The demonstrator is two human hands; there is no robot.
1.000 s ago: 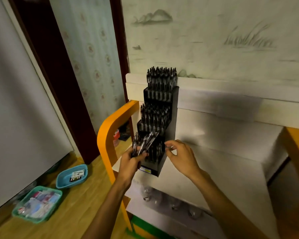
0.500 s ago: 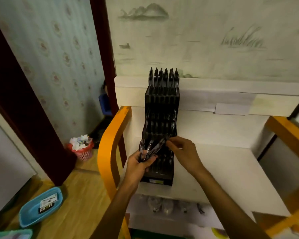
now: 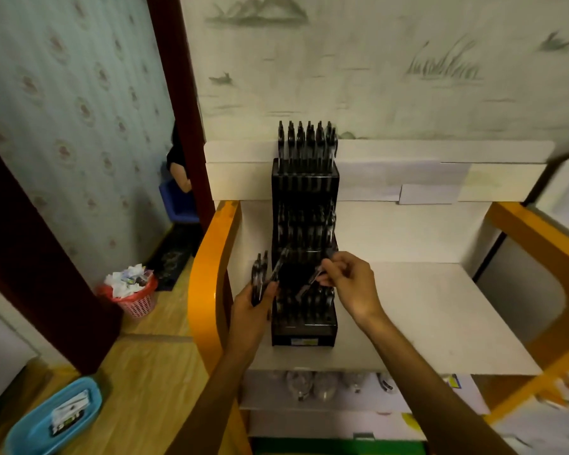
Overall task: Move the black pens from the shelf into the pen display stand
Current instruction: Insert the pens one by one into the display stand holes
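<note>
Black plastic pen display stand (image 3: 304, 290) standing upright on white shelf (image 3: 424, 310), tiered, upper rows already filled with black pens. Left of the stand, just beside its lower tier: left hand (image 3: 255, 302), fingers curled round a bundle of black pens (image 3: 260, 277), tips pointing up. In front of the stand's lower middle tier: right hand (image 3: 350, 284), fingers pinched together on a single black pen (image 3: 311, 282), held tilted, lower end over the front rows. Step in hand, by judgement: feeding pens one at a time from the left-hand bundle into free slots of the lower tier. Task well advanced, bundle not yet emptied. Next move likely to call for: bringing the single pen upright, lining its lower end with a free slot, pressing down until seated, then drawing another pen from the bundle. Exact free slot not discernible; lower tier dark and blurred.
</note>
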